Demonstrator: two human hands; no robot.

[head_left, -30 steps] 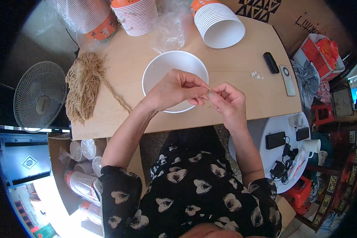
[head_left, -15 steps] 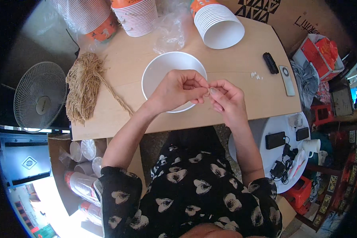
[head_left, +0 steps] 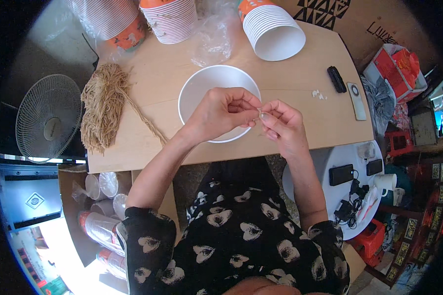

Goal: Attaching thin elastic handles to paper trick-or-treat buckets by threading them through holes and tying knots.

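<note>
Above the near rim of a white paper bowl [head_left: 192,93], both my hands meet fingertip to fingertip. My left hand [head_left: 221,112] is closed in a pinch, thumb against forefinger, on a thin tan string [head_left: 260,113]. From the other side my right hand [head_left: 283,124] pinches the same string, its thumb on top. Most of the string is hidden by the fingers. A thick bundle of tan strings [head_left: 103,108] lies at the left of the table, with a twisted tail trailing towards my left forearm.
Stacked paper bowls [head_left: 168,22] stand along the back, and another stack [head_left: 275,37] lies on its side. Beside them is a clear plastic bag [head_left: 211,44]. White bits [head_left: 319,94], a black object [head_left: 336,79] and a pale remote [head_left: 356,101] lie right. A fan [head_left: 49,118] stands left.
Both hands stay together over the bowl, with only slight finger movement at the string. The whole view has shifted a little.
</note>
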